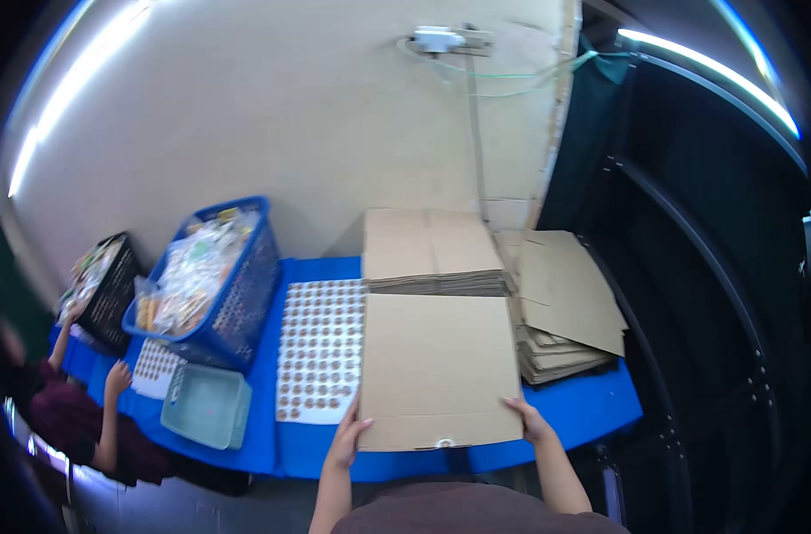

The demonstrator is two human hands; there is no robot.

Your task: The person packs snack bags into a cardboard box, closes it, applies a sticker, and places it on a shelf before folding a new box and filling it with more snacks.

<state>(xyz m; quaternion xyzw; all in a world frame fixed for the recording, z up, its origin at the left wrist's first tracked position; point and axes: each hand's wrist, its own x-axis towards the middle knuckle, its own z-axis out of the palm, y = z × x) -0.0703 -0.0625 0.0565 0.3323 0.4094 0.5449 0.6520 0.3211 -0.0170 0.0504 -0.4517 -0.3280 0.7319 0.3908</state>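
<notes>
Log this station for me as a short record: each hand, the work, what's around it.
Left hand: grips left side of cardboard box
Right hand: grips its right side
Behind box: cardboard stack
Right: second cardboard stack
Left: white sheet with rows of round brown spots
Farther left: blue basket of plastic packets; teal bin
Far left: co-worker beside black basket

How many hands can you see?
4. The left hand holds the cardboard by its left edge, the right hand by its right. Another person has one hand at the black basket, one near the blue basket.
</notes>
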